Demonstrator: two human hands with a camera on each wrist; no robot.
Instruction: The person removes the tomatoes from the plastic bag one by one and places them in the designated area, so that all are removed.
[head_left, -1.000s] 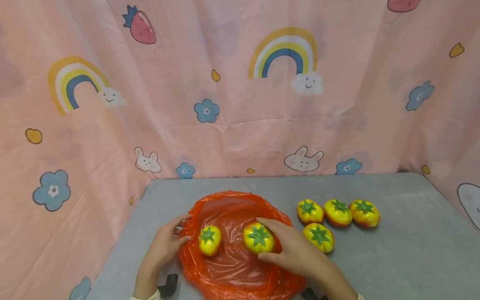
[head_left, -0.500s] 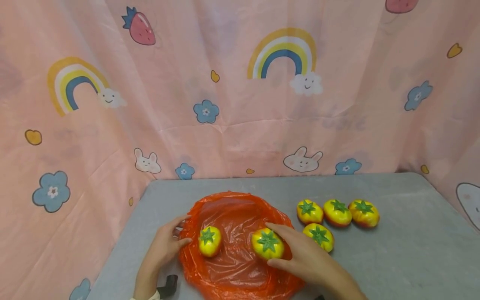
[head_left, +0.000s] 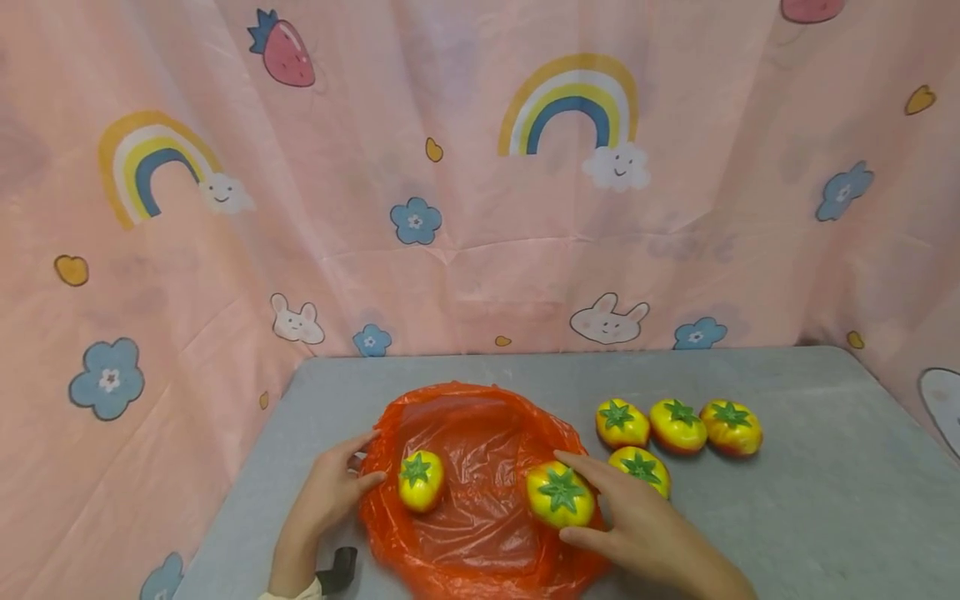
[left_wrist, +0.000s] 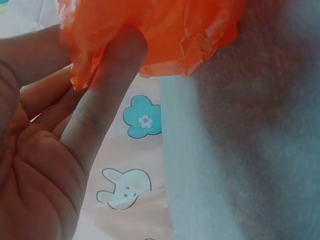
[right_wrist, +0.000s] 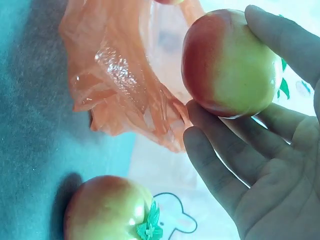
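An orange plastic bag [head_left: 480, 500] lies spread with its mouth up on the table. My left hand [head_left: 333, 492] is at its left rim. In the left wrist view the thumb [left_wrist: 112, 87] and fingers pinch the crumpled plastic. My right hand [head_left: 637, 517] grips a glossy yellow-and-red persimmon-like fruit [head_left: 561, 494] with a green star-shaped leafy top, over the bag's right side. In the right wrist view the held fruit [right_wrist: 232, 64] shows its red underside between thumb and fingers, apart from the palm. Another such fruit [head_left: 421, 482] sits inside the bag, left of its middle.
Three similar fruits stand in a row behind and right of the bag, the middle fruit [head_left: 678, 427] among them. One more fruit [head_left: 641, 468] sits in front, partly behind my right hand. A pink patterned curtain [head_left: 480, 208] hangs behind the grey table [head_left: 787, 517].
My right hand has moved right and slightly nearer me with the fruit, from over the bag's middle towards its right rim. The left hand has stayed in place.
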